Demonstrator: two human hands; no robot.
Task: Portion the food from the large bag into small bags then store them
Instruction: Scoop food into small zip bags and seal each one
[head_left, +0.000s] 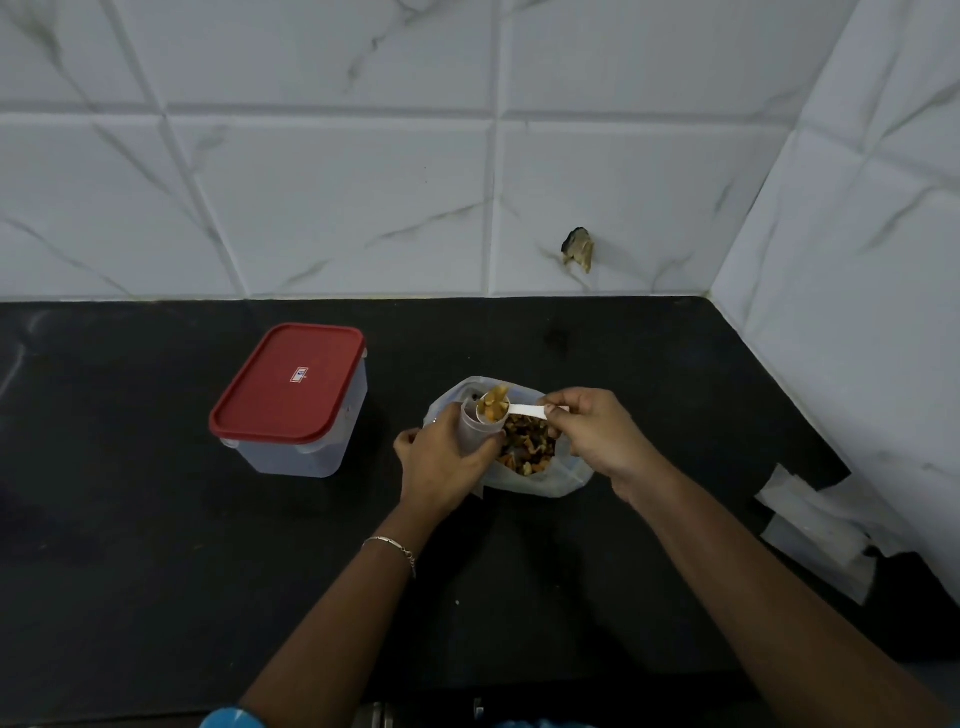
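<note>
- Mid-counter, nearer the back edge: large bag (540, 480) stands open, food mix (527, 449) showing inside.
- Your left hand (441, 462) has its fingers wrapped round the small bag (470, 426), mouth up, at the large bag's left rim.
- Your right hand (597, 436) pinches the white scoop (522, 410) by its handle; the heaped bowl sits at the small bag's mouth.
- Risk: the scoop is heaped and nearly as wide as the mouth, so tip fast and pieces likely land on the counter (156, 545).
- Risk: slacken the left grip and the thin mouth may fold shut.
- Red-lidded container (288, 400) closed, toward the left edge; likely spare bags (815, 525) by the right edge.
</note>
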